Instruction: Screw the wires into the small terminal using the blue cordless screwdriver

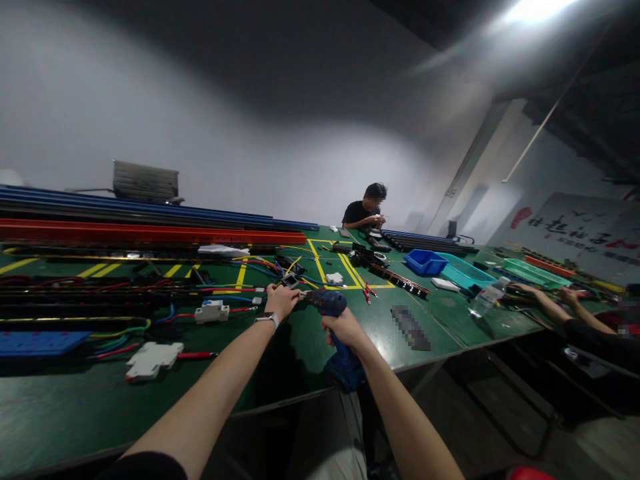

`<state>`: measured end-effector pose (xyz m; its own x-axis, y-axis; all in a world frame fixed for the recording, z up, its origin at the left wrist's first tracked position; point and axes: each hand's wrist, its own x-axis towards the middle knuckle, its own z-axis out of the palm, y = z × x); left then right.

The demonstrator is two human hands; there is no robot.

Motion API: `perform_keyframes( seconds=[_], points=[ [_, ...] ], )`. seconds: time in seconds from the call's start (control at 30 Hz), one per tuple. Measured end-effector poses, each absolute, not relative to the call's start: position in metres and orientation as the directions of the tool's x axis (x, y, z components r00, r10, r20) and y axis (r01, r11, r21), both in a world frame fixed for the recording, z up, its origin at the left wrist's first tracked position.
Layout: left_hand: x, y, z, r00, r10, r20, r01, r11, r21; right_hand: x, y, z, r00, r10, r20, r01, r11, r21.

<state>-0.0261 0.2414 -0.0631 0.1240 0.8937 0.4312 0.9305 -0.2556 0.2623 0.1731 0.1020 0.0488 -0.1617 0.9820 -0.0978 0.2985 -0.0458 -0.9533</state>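
Bare forearms (213, 387) stretch over the green counter (367, 337), blue cordless drill (329, 302) up at the front!
Right hand (345, 327) wraps firmly round the drill's handle, its nose aimed left; left hand (283, 302) curls right beside the tip, near a small dark part (288, 280), its exact grip impossible to tell. Wired white circuit breakers (154, 361) lie off to the left.

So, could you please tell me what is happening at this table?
The person's right hand grips a blue power drill, its tip pointing toward the left hand, which is at a small dark part. White wired modules lie to the left on the green table. Across it sits a co-worker, hands together.
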Motion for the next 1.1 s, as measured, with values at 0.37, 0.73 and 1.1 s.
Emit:
perform_keyframes(
  seconds=[0.37, 0.73, 1.1],
  points=[
    [-0.0232, 0.2336, -0.0539, 0.115, 0.905, 0.409, 0.943, -0.229, 0.242, 0.1664, 0.1006, 0.0478, -0.149, 0.986, -0.079, 0.245, -0.041, -0.969],
    [-0.0225, 0.2335, -0.0541, 0.106, 0.911, 0.399, 0.948, -0.214, 0.236, 0.1666, 0.0992, 0.0476, -0.124, 0.989, -0.075, 0.264, -0.040, -0.964],
    [-0.0226, 0.2328, -0.0539, 0.124, 0.907, 0.403, 0.943, -0.234, 0.236, 0.1679, 0.0987, 0.0490, -0.149, 0.985, -0.082, 0.247, -0.043, -0.968]
  ],
)
